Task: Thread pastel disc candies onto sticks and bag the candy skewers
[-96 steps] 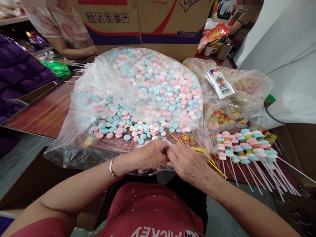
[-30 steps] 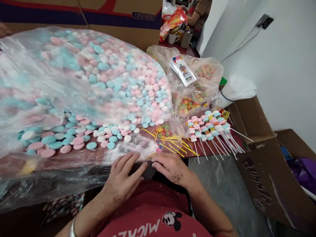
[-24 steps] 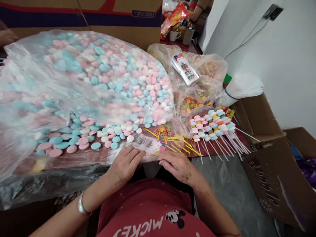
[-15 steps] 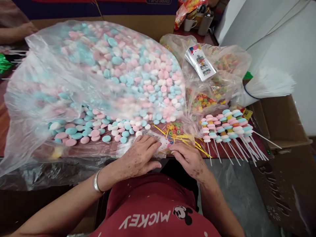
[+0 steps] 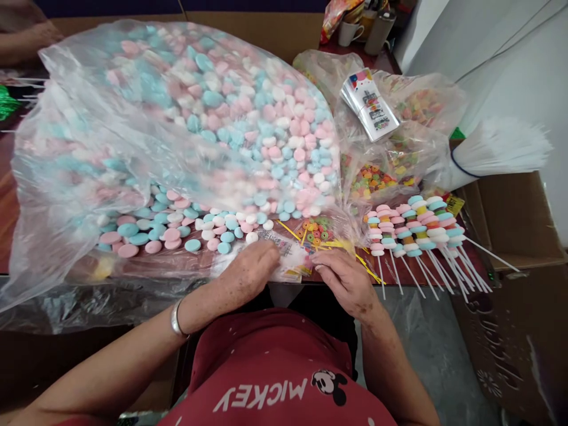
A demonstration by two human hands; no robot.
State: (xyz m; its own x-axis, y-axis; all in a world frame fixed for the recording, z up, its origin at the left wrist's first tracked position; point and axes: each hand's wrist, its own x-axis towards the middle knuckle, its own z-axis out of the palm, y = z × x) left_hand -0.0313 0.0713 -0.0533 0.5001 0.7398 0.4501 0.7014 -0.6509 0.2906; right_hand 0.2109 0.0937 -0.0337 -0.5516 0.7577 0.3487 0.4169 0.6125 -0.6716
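A clear printed plastic bag (image 5: 291, 258) lies at the table's front edge between my hands. My right hand (image 5: 348, 283) pinches the bag's right end between thumb and fingers. At the bag's left side, my left hand (image 5: 251, 269) is curled with its fingers closed; whether anything is in them is hidden. Just beyond lie yellow twist ties (image 5: 335, 244) and small coloured ring candies (image 5: 316, 231). Loose pink, white and blue marshmallow-like candies (image 5: 172, 238) spread behind my left hand. Right of my right hand, several candy skewers (image 5: 415, 228) on white sticks are lined up.
A huge clear bag of pink, white and blue candies (image 5: 213, 118) covers the table's left and middle. Bags of gummy candies (image 5: 377, 177) with a stack of printed bags (image 5: 370, 106) stand behind. An open carton (image 5: 506, 207) holds white sticks (image 5: 510, 145). Another person's arm (image 5: 26, 44) shows far left.
My left hand was spread flat over the printed bag; now its fingers are curled and drawn in. My right hand stays at the bag's right end. The whole view has shifted slightly.
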